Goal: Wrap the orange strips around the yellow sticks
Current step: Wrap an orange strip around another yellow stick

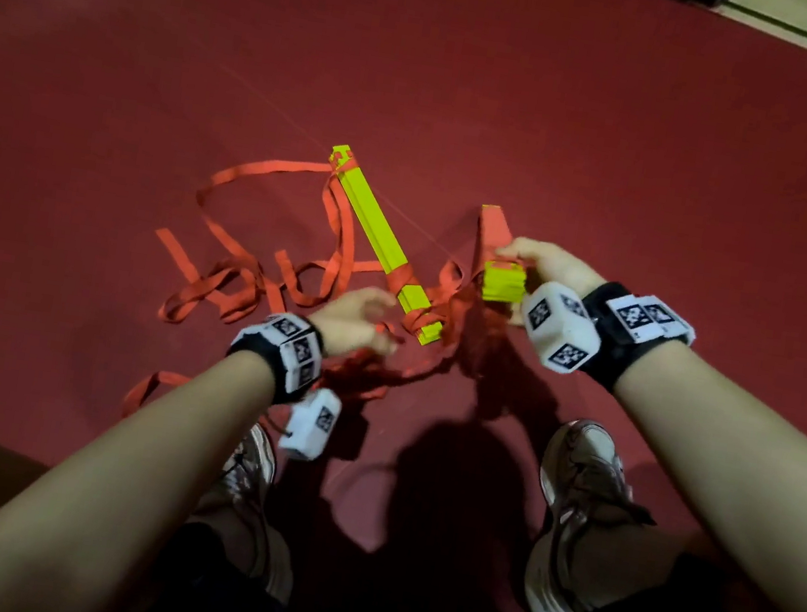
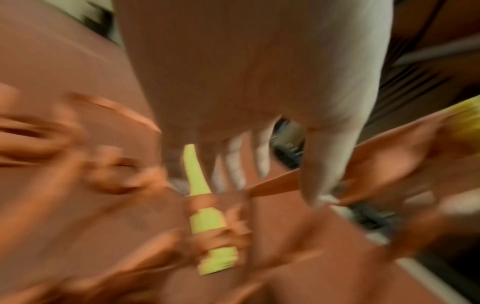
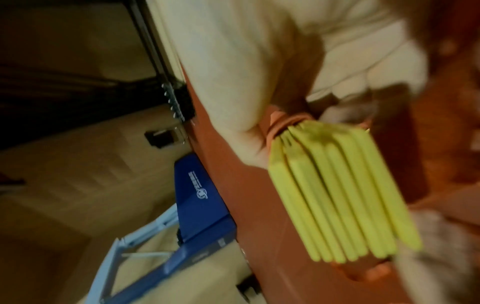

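Blue case (image 3: 205, 205): white logo, unreadable | right hand (image 1: 547, 266): yellow sticks (image 1: 503, 282)

One bundle of flat yellow sticks (image 1: 384, 235) lies slantwise on the red floor, bound by orange bands near both ends; a second bundle (image 1: 503, 282) is lifted off the floor; loose orange strips (image 1: 260, 280) sprawl in tangled loops to the left

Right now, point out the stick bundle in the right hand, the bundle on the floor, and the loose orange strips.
Held yellow stick bundle (image 1: 503, 282), head view: near end face.
Floor yellow stick bundle (image 1: 374, 221), head view: bare middle.
Loose orange strips (image 1: 218, 280), head view: tangled loops, left.
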